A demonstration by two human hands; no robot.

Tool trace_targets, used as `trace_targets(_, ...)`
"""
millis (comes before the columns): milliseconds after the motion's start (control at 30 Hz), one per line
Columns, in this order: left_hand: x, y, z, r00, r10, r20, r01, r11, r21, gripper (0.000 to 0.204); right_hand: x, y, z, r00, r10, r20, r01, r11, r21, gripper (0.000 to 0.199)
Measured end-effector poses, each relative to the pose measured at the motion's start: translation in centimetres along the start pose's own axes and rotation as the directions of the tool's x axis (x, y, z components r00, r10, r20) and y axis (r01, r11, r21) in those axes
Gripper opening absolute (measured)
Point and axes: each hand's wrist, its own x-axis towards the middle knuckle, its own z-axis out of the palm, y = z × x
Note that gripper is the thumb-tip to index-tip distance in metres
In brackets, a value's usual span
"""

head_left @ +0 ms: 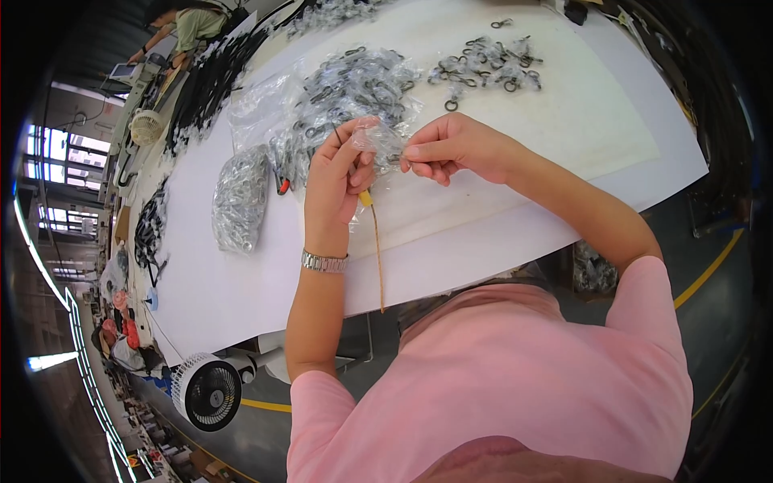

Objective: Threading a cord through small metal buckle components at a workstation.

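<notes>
My left hand [338, 169] is closed, pinching a crumpled piece of clear plastic film [377, 143]. Out of the bottom of its fist comes a small yellow piece [365, 198] with a thin brown cord [380, 258] hanging from it past the table edge. My right hand [463, 149] pinches the film's right end between thumb and fingers; a small dark part seems to be there, too small to make out. Just beyond my hands lies a heap of dark ring-ended pieces wrapped in clear film [354, 88]. Farther right is a looser group of similar wrapped pieces [487, 64].
On the white table [266, 298], a full clear plastic bag [241, 201] lies left of my left hand, beside a red-tipped tool [283, 186]. Dark straps [213, 88] are piled at the far left. A fan [211, 392] stands at the near left edge. Another person [197, 28] works beyond.
</notes>
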Motion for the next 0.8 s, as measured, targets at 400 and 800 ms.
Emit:
trace_targets(400,-1.7,0.8,1.7,0.97,-0.062,0.233,-0.074,0.842,0.535,0.039,0.1,0.4,0.7,0.963,-0.197,-0.185,0.108,0.909,-0.403,0.022)
trace_targets(800,-1.5,-2.3,3.0,0.936,0.333,0.115,-0.294,0.56,0.774,0.029,0.3,1.7,1.6,0.943,-0.283,-0.178,0.235,0.939,-0.25,0.022)
